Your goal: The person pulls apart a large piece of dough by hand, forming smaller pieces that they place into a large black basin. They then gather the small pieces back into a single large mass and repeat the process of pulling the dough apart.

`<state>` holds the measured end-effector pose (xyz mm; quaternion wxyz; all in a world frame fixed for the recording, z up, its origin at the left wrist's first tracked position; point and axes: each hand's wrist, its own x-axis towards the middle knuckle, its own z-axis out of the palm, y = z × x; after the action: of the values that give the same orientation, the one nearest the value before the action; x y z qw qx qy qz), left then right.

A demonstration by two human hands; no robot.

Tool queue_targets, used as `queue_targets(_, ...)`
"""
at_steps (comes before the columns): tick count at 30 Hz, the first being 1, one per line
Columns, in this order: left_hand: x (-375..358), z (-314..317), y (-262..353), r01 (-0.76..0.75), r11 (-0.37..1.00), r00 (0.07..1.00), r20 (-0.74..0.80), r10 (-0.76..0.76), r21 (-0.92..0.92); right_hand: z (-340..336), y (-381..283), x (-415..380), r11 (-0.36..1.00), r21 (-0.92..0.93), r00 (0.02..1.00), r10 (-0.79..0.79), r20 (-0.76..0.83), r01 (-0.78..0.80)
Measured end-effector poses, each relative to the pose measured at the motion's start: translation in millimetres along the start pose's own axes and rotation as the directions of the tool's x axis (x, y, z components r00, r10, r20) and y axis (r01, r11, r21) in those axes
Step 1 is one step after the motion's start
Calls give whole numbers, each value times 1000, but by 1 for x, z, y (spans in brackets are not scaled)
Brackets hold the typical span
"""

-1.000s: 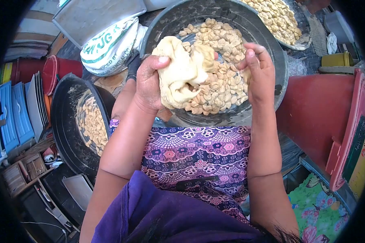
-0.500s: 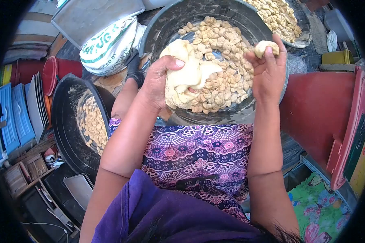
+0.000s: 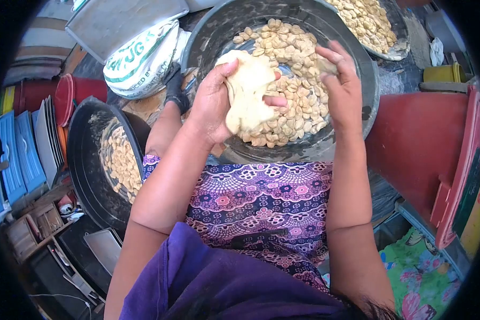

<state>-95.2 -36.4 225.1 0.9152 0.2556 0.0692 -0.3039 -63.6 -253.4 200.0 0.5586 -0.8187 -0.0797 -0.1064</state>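
My left hand [image 3: 210,101] is wrapped round a large lump of pale, soft dough [image 3: 246,93], with some fingertips poking out at its right side. To the right, my right hand [image 3: 342,80] is raised with its fingers bent round a small dough piece [image 3: 326,66], which is blurred and partly hidden. Both hands are above a wide black basin [image 3: 282,156] that holds many small flattened dough pieces [image 3: 298,120].
A second black basin [image 3: 85,176] with dough pieces stands at the left, another at the top right. A red bin [image 3: 421,144] is close on the right. A white sack [image 3: 144,61] and a metal tray [image 3: 122,24] lie at the upper left.
My left hand and the large dough have shifted slightly right, and the lump has changed shape. My right hand has moved a little left, its fingers now curled toward the basin.
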Motion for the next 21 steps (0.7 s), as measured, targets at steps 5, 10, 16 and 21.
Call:
queue_targets(5,3,2,-3,-111,993,981,-154,117,46,10,-32,-11,977,150,927,-190,324,148)
queue_targets(10,-2,-3,-4,-87,994,978,-183,99,73,26,-41,-23,980,63,883,-197,427,189)
queue_targets(16,3,2,-6,-149,924,899,-341,275,351,22,-38,-20,953,111,887,-303,348,282)
queue_targets(21,8,-5,1,-181,917,827,-450,337,354,22,-31,-24,960,241,913,-221,343,142)
